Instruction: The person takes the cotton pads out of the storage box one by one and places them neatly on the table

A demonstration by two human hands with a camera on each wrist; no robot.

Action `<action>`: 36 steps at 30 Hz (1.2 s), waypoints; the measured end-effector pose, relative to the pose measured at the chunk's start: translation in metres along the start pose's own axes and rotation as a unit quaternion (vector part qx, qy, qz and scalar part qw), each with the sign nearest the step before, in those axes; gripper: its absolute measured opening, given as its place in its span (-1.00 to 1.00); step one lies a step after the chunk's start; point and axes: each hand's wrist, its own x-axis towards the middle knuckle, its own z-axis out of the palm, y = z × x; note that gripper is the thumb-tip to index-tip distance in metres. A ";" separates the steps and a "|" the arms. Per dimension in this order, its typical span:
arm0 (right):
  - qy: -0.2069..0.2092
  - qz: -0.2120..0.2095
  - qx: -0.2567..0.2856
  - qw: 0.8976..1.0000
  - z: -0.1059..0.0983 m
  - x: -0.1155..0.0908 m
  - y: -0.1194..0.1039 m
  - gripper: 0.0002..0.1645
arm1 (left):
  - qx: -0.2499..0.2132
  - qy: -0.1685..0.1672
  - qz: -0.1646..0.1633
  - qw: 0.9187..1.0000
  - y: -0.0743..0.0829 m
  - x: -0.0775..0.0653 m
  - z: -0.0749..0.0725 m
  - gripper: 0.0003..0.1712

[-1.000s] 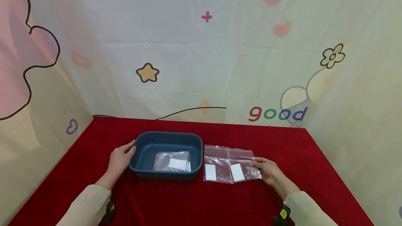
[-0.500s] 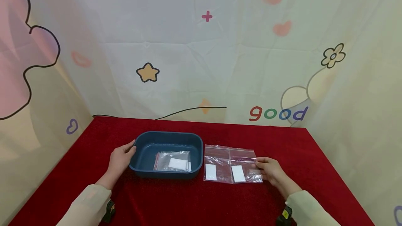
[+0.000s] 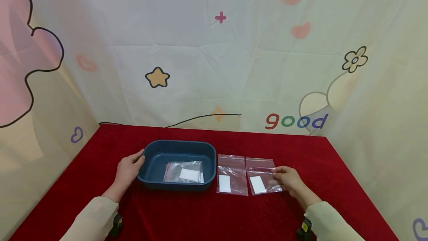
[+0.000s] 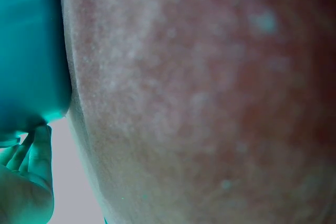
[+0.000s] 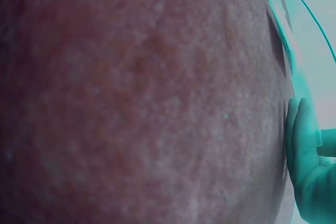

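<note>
A dark blue rectangular basin (image 3: 153, 164) stands left of the middle of the table. My left hand (image 3: 127, 172) holds its left rim, thumb and fingers at the wall; the left wrist view shows this hand (image 4: 26, 182) against the basin's corner (image 4: 37, 66). To the right of the basin lies a clear zip bag (image 3: 235, 172) with a white card inside. Beside it, a second zip bag (image 3: 264, 166), its white card tilted, is pinched at its right edge by my right hand (image 3: 291, 181). Thumb and fingers of the right hand (image 5: 312, 166) also show in the right wrist view.
Inside the basin lie several stacked zip bags (image 3: 174, 172) with white cards, toward the front right. Red cloth (image 3: 200, 215) covers the table. A printed white curtain (image 3: 200, 66) hangs behind and along both sides.
My right hand has slid slightly right with the second zip bag. The two bags overlapped or touched before; a narrow gap now separates them. The left hand and basin have stayed put.
</note>
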 end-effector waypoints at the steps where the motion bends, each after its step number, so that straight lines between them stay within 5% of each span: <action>1: 0.002 -0.001 -0.006 1.000 0.000 0.000 0.000 -0.72 | 0.001 0.000 -0.001 1.000 0.001 0.000 0.000 -0.45; 13: 0.040 -0.003 -0.093 0.995 0.000 0.002 -0.007 -0.60 | 0.008 0.000 0.000 1.000 0.001 -0.001 0.001 -0.45; 21: 0.066 -0.019 -0.173 0.982 -0.003 0.005 -0.011 -0.64 | 0.007 0.003 0.004 1.000 -0.001 0.001 0.001 -0.45; 36: 0.069 -0.024 -0.226 0.971 -0.005 0.009 -0.010 -0.71 | 0.004 0.004 0.001 1.000 -0.001 0.000 0.001 -0.46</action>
